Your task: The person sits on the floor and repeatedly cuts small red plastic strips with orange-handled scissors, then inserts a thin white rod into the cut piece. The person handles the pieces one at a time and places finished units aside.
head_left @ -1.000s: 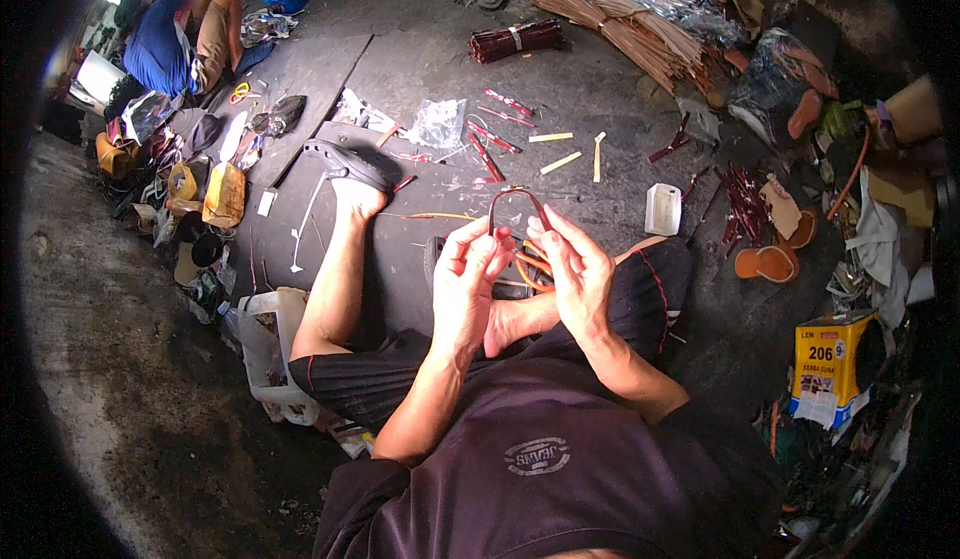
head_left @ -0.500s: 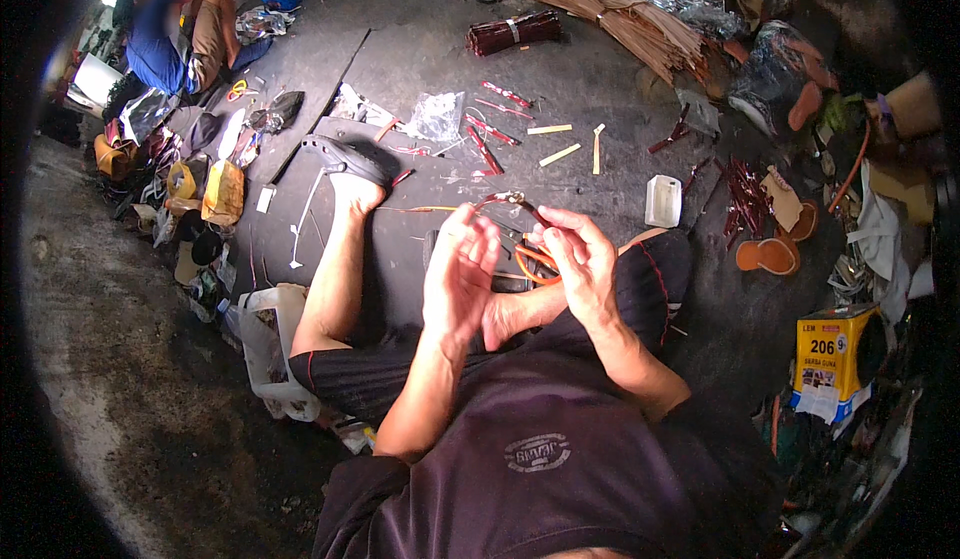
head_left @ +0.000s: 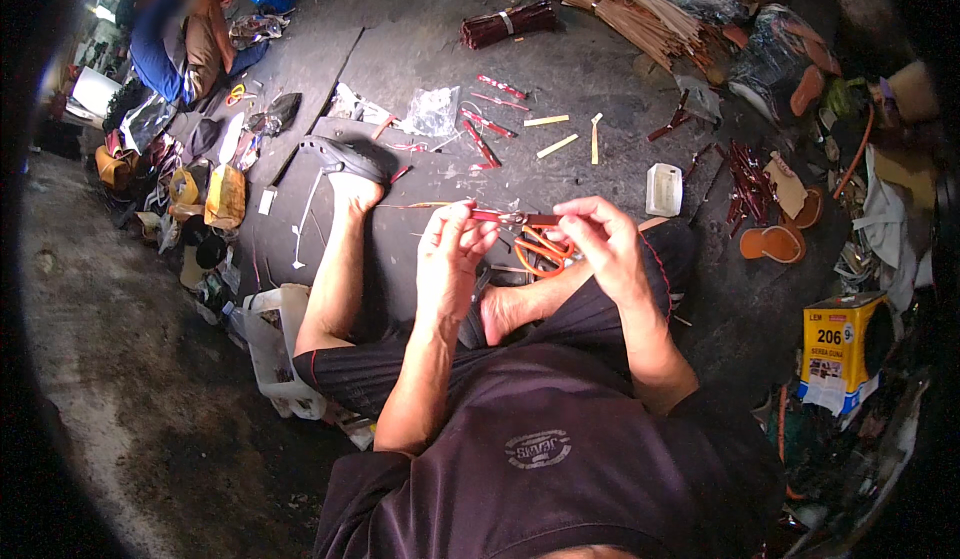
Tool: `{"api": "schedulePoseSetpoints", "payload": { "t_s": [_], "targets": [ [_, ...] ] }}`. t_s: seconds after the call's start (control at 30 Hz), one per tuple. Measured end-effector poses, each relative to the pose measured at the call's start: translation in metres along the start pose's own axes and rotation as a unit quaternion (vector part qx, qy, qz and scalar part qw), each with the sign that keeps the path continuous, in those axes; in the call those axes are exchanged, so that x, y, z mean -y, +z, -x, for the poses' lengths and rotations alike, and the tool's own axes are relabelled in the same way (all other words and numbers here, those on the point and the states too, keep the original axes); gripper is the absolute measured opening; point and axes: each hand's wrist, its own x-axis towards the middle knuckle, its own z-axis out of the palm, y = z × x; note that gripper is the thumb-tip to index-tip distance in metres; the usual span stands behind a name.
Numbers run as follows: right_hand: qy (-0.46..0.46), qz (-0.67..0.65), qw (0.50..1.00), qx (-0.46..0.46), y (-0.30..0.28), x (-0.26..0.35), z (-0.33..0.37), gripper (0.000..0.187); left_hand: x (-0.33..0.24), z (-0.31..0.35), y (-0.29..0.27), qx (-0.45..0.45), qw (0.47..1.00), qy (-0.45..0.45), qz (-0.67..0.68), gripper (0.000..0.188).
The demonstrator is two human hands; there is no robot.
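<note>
A narrow dark red strap (head_left: 541,220) with a shiny metal-looking ornament at its middle is stretched level between my two hands, above my crossed legs. My left hand (head_left: 447,259) pinches its left end between thumb and fingers. At the other end, my right hand (head_left: 607,249) grips it the same way. Behind and below the strap, a looped orange cord (head_left: 543,256) shows near my bare foot (head_left: 505,311). Similar red straps (head_left: 480,146) lie on the dark mat beyond my hands, beside a clear plastic bag (head_left: 432,112).
Pale yellow strips (head_left: 557,146) and a white tray (head_left: 663,191) lie ahead. To the right are a red strap pile (head_left: 742,179), tan sandals (head_left: 775,243) and a yellow tin (head_left: 838,344). Bundled brown strips (head_left: 630,14) lie far off. Another person (head_left: 165,44) sits far left.
My hands have moved apart, and the strap that was bent between them is now pulled straight. My left fingers have closed on its left end. The right hand has shifted right.
</note>
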Motion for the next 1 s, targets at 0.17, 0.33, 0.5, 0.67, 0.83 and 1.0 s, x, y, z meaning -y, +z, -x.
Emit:
{"api": "schedulePoseSetpoints", "payload": {
  "t_s": [0.17, 0.33, 0.5, 0.67, 0.83, 1.0],
  "targets": [
    [0.116, -0.322, 0.939, 0.032, -0.01, -0.008, -0.019, 0.023, -0.004, -0.008, -0.019, 0.057, 0.977, -0.167, 0.121, 0.02],
    [0.212, -0.458, 0.862, 0.042, 0.015, -0.054, -0.022, 0.023, 0.028, -0.009, -0.005, 0.134, 0.934, -0.217, 0.251, 0.022],
    [0.175, -0.415, 0.892, 0.034, 0.021, -0.058, -0.02, 0.021, 0.034, -0.006, -0.007, 0.094, 0.939, -0.22, 0.246, 0.025],
    [0.164, -0.376, 0.912, 0.023, 0.03, -0.056, -0.02, 0.021, 0.033, -0.006, -0.006, 0.12, 0.941, -0.211, 0.234, 0.026],
    [0.167, -0.37, 0.914, 0.021, 0.034, -0.048, -0.018, 0.021, 0.032, -0.004, -0.007, 0.123, 0.944, -0.206, 0.227, 0.025],
    [0.169, -0.388, 0.906, 0.034, 0.033, -0.048, -0.017, 0.021, 0.03, -0.004, -0.005, 0.116, 0.943, -0.209, 0.232, 0.026]
  ]
}}
